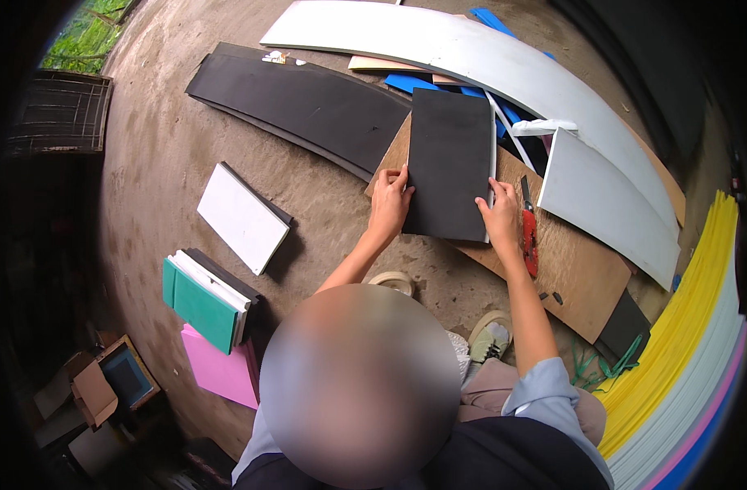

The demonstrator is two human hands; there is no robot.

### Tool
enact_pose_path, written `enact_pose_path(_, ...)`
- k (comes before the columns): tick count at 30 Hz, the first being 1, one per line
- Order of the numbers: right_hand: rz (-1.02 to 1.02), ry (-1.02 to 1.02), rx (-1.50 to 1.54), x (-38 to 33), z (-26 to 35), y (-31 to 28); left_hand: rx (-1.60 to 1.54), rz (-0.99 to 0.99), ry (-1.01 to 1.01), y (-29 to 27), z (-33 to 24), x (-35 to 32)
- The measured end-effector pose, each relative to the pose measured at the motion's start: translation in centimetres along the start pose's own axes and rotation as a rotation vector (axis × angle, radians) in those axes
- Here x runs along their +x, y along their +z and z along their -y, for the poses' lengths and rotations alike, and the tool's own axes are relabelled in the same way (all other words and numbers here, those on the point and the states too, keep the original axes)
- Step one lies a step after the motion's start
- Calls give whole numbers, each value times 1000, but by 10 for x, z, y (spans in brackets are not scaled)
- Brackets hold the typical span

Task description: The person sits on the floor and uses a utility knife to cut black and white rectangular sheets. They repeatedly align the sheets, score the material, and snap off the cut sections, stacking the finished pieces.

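Note:
A black rectangular foam sheet (449, 159), with a pale edge showing along its right side, is held in front of me above a brown wooden board (586, 286). My left hand (391, 198) grips its left edge, thumb on top and fingers closed at the side. On the opposite edge, my right hand (499, 212) pinches the lower right side. Just right of that hand, a red utility knife (529, 241) lies on the board with its blade out. Small dark scraps (557, 299) rest farther down the board.
Long black sheets (300, 96) and a long white sheet (439, 37) lie beyond. A white panel (606, 204) sits at right, near stacked yellow sheets (675, 327). On the left floor are a white piece (243, 216), green sheets (200, 306), pink sheets (218, 367); tape (392, 282) is near my feet.

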State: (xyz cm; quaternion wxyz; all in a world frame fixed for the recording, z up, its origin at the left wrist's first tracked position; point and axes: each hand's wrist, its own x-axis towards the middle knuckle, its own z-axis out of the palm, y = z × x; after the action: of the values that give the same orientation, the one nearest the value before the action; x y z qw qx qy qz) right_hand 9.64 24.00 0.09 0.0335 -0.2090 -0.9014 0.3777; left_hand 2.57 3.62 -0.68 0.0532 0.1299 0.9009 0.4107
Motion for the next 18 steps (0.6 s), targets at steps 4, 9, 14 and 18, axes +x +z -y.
enact_pose_path(4, 6, 31, -17, 4, -3, -6, 18, 57, 86, -7, 3, 4)
enact_pose_path(9, -42, 4, -5, 6, -11, -2, 111, 67, 107, -8, 7, 7)
enact_pose_path(14, -27, -2, -39, 6, -8, -2, 63, 85, 60, -8, 6, 7)
enact_pose_path(18, -44, -56, -69, 6, -12, -2, 4, 84, 64, -8, 7, 10)
